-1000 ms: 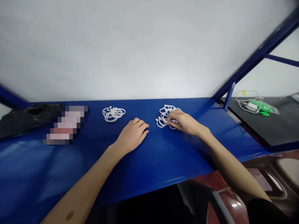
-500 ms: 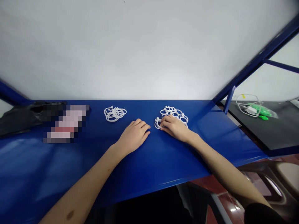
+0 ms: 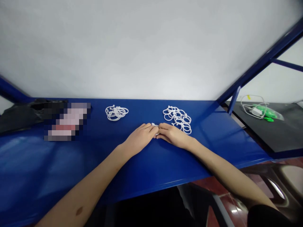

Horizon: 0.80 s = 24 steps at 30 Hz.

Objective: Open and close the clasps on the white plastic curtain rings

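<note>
A white ring (image 3: 153, 125) with a small knob is between my two hands, low over the blue tabletop, and mostly hidden by fingers. My left hand (image 3: 139, 137) is closed in a pinch on its left side. My right hand (image 3: 174, 135) has its fingers closed on the right side, fingertips against those of the left. Just beyond my right hand lies a spread group of several similar white rings (image 3: 178, 119). A tighter heap of white rings (image 3: 115, 112) lies to the left, beyond my left hand.
On the left of the blue table (image 3: 94, 170) are a black plastic bag (image 3: 19, 116) and a blurred-out pinkish item (image 3: 71, 121). At right, a dark surface (image 3: 279, 132) carries a white cable with a charger (image 3: 256, 110) and a green item (image 3: 268, 112). A white wall stands behind.
My right hand has drawn a ring leftward, away from the spread group. My left hand has moved slightly right to meet it, and both hands now hold the ring.
</note>
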Each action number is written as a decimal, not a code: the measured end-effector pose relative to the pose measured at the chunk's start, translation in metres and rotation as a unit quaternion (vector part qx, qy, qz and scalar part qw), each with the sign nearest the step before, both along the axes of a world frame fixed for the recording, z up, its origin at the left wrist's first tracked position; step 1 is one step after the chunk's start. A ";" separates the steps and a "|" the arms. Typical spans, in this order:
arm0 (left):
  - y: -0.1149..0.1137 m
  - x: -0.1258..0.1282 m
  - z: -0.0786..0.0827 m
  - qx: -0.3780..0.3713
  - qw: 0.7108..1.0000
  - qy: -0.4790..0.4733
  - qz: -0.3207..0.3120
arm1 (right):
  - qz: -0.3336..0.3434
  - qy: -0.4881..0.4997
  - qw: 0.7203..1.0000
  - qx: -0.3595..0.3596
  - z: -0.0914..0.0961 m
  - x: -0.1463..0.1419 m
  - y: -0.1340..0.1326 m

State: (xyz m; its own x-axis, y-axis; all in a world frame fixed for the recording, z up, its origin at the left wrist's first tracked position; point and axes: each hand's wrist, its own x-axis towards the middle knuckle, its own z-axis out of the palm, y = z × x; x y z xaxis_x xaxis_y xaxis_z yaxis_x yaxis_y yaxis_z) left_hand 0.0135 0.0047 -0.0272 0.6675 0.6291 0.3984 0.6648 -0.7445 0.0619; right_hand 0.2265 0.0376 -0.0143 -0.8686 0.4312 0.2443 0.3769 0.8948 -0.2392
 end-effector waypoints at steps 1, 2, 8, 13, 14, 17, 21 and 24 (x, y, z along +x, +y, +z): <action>0.001 0.000 0.000 0.003 1.000 -0.005 -0.009 | 0.007 -0.003 1.000 -0.006 0.001 0.001 0.000; 0.001 0.000 -0.001 0.010 1.000 -0.009 -0.017 | 0.006 -0.009 1.000 0.001 0.001 0.001 0.000; -0.001 -0.006 0.004 0.068 0.996 -0.049 -0.040 | -0.029 -0.047 0.991 0.122 0.002 -0.004 -0.006; -0.003 -0.012 0.011 0.121 0.990 -0.055 -0.054 | -0.006 -0.014 0.995 0.100 0.011 -0.004 -0.009; -0.003 -0.012 0.011 0.127 0.989 -0.049 -0.053 | -0.008 -0.011 0.995 0.103 0.012 -0.003 -0.010; -0.002 -0.011 0.011 0.130 0.989 -0.031 -0.056 | -0.018 -0.021 0.990 0.139 0.015 -0.001 -0.012; -0.001 -0.009 0.011 0.144 0.988 -0.026 -0.053 | -0.028 -0.039 0.982 0.182 0.016 -0.002 -0.014; -0.001 -0.007 0.010 0.156 0.987 -0.015 -0.042 | -0.037 -0.043 0.977 0.204 0.016 -0.004 -0.015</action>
State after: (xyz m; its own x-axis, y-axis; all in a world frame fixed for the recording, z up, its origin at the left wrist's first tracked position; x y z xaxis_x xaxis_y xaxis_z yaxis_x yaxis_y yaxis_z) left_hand 0.0067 0.0034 -0.0172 0.6965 0.4162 0.5846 0.6019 -0.7823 -0.1601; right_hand 0.2224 0.0226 0.0013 -0.8631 0.3761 0.3370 0.4479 0.8784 0.1667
